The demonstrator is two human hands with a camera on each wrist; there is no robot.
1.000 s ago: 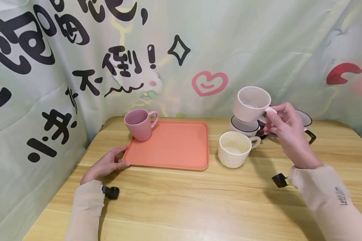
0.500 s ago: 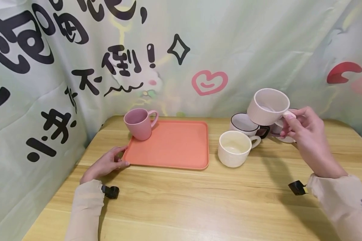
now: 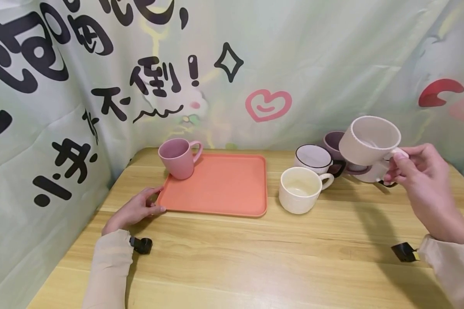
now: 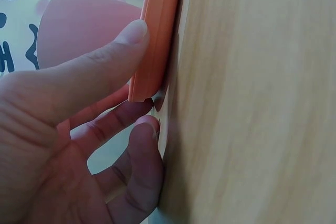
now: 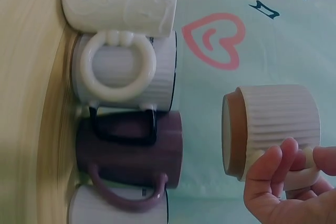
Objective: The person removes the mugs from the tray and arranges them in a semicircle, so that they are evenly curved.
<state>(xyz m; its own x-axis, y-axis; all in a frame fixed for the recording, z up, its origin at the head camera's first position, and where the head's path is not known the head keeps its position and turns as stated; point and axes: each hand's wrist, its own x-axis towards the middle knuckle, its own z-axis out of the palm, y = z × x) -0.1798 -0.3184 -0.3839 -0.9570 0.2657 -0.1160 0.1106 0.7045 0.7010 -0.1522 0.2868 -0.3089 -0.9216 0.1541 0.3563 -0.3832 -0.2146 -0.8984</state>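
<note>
My right hand [image 3: 425, 184] pinches the handle of a white ribbed mug [image 3: 369, 139] and holds it in the air, mouth up and slightly tilted. In the right wrist view its unglazed brown base [image 5: 239, 135] shows. My left hand [image 3: 133, 210] grips the near left corner of an orange tray [image 3: 220, 184] on the table; the left wrist view shows the thumb [image 4: 131, 32] against the tray's rim. A pink mug [image 3: 178, 159] stands on the tray's far left corner, handle to the right. To the tray's right stands a cream mug [image 3: 299, 193] with a ring handle.
Behind the cream mug stands a white mug with black rim [image 3: 313, 159]. A purple mug [image 5: 131, 150] is beside it, then another white mug [image 5: 118, 205], partly hidden by the held mug in the head view. A printed curtain [image 3: 224, 98] closes off the back and left.
My right hand has carried the white ribbed mug to the right and slightly down, uncovering the purple mug behind. My left hand and the tray have stayed in place.
</note>
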